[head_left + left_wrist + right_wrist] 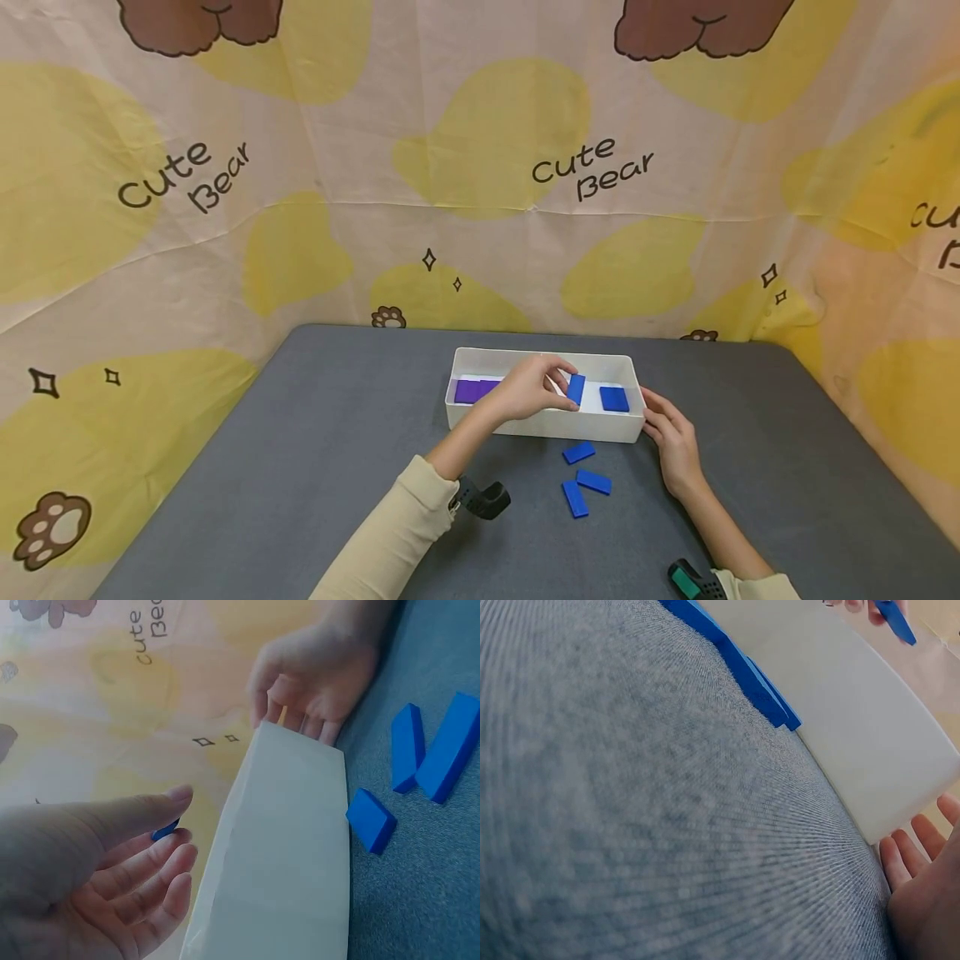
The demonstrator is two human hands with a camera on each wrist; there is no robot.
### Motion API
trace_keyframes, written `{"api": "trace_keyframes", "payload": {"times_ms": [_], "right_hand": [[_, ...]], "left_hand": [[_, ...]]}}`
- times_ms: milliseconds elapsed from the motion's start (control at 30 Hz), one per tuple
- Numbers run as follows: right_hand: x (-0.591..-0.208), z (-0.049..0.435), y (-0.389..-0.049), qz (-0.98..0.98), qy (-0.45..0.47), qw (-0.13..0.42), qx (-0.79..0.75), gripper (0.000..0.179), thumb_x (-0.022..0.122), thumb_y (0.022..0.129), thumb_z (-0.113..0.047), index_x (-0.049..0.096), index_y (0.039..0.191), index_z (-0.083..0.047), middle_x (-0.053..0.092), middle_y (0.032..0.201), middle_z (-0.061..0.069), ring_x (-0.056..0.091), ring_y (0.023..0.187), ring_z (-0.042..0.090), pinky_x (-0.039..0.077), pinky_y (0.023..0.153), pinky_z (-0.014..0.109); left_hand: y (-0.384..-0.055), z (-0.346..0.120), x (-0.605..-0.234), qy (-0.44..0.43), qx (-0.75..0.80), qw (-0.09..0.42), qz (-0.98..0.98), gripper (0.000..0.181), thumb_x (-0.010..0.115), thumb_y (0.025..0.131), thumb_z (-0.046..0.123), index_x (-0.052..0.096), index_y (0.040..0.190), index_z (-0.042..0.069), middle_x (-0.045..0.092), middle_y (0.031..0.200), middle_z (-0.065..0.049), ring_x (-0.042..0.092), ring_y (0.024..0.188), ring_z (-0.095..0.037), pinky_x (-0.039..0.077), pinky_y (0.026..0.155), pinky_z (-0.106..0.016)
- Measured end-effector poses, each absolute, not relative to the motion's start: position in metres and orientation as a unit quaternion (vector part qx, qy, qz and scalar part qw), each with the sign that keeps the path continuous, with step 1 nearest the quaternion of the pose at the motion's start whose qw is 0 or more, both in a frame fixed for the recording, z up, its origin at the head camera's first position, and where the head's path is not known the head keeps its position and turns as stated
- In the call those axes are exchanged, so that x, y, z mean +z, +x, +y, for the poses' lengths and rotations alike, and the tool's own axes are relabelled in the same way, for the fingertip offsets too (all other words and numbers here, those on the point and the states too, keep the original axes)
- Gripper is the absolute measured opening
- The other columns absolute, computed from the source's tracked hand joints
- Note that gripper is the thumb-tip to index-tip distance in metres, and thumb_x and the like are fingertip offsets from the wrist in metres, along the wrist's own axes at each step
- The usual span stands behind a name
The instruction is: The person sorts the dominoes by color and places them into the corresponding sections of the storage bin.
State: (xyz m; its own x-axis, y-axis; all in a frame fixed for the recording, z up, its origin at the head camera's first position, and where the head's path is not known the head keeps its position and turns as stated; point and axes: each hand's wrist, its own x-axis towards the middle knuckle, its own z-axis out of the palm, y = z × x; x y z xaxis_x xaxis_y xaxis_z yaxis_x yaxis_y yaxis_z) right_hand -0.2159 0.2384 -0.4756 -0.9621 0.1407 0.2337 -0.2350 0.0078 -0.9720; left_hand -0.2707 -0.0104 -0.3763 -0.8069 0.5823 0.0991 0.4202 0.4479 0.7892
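My left hand [528, 387] pinches a small flat blue block [575, 390] between thumb and fingers, above the inside of a long white box [566, 427]. In the left wrist view only a bit of that blue block [165, 830] shows between the fingers. Inside the box, blue blocks [614, 399] lie toward the right and purple blocks [472, 391] at the left, partly hidden by my left hand. My right hand [675, 450] rests its fingertips against the box's right end, with fingers extended in the right wrist view.
Three loose blue blocks lie on the grey table [337, 467] in front of the box: one block [578, 452] near its wall, another block [594, 482] and a third block [574, 499] closer to me. A printed cloth [480, 150] hangs behind the table.
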Motion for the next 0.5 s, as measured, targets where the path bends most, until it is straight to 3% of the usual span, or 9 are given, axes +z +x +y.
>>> {"api": "trace_keyframes", "payload": {"times_ms": [200,500], "right_hand": [[-0.475,0.238,-0.216,-0.699,0.029,0.132,0.702,0.046,0.041,0.11,-0.006,0.045,0.149,0.017,0.063,0.123,-0.023,0.059,0.116,-0.002,0.05,0.093,0.009],[-0.475,0.238,-0.216,-0.705,0.022,0.127,0.698,0.046,0.04,0.11,-0.008,0.045,0.15,0.015,0.062,0.123,-0.022,0.058,0.116,-0.002,0.049,0.093,0.009]], "left_hand": [[-0.28,0.0,-0.375,0.284,0.43,0.096,0.852,0.05,0.088,0.085,0.01,0.068,0.13,0.0,0.075,0.097,-0.01,0.073,0.085,-0.019,0.05,0.066,-0.019],[-0.291,0.018,-0.38,0.238,0.452,0.106,0.853,0.049,0.089,0.085,0.01,0.068,0.128,0.001,0.073,0.092,-0.007,0.065,0.073,-0.011,0.047,0.061,-0.021]]}}
